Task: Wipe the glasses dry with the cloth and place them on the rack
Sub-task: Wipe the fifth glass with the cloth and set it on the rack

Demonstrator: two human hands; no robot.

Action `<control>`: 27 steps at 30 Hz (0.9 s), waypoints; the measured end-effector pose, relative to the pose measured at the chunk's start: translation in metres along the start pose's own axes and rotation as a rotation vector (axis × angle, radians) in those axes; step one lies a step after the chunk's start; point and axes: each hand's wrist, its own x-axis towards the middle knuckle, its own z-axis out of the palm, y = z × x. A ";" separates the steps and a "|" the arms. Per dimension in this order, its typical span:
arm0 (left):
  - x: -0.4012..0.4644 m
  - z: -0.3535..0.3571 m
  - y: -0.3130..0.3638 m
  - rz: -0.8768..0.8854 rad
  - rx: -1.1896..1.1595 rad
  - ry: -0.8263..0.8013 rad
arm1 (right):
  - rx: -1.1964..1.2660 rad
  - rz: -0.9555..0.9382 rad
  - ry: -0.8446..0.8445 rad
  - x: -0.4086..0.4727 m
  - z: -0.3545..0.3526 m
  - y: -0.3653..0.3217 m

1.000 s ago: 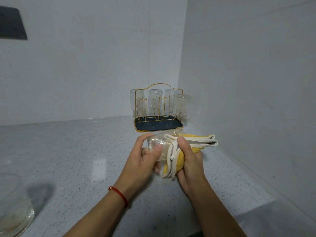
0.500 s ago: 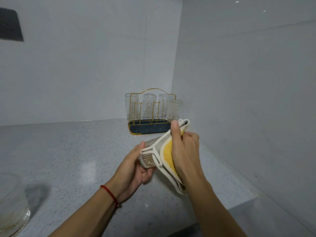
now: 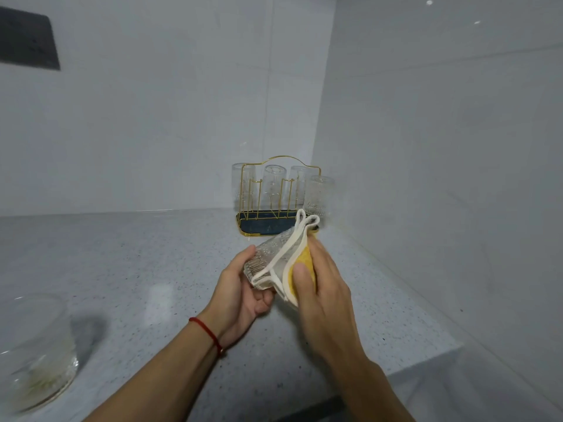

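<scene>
The person stands at the speckled grey stone counter (image 3: 122, 269) and holds a clear ribbed drinking glass (image 3: 268, 263) tilted in the air, near the gold wire rack with the dark blue tray (image 3: 268, 226) in the corner. The left hand (image 3: 240, 290) curls around the lower end of the glass, thumb on top and fingers underneath. The right hand (image 3: 320, 287) presses a yellow cloth with a white border (image 3: 300, 263) flat against the side of the glass, fingers together. Four clear glasses (image 3: 274, 187) already stand upside down on the rack. To do this step well, I think the left hand should turn the glass slowly while the right hand keeps the cloth pressed, so every rib is wiped. The glass may be wet and slippery, so the grip should be firm. Whether the inside is dry I cannot tell. A round clear glass bowl (image 3: 36, 351) sits far to the left, well apart.
</scene>
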 end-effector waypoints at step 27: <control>-0.028 0.012 0.015 0.414 0.795 -0.156 | 0.164 0.148 -0.464 -0.011 -0.040 0.000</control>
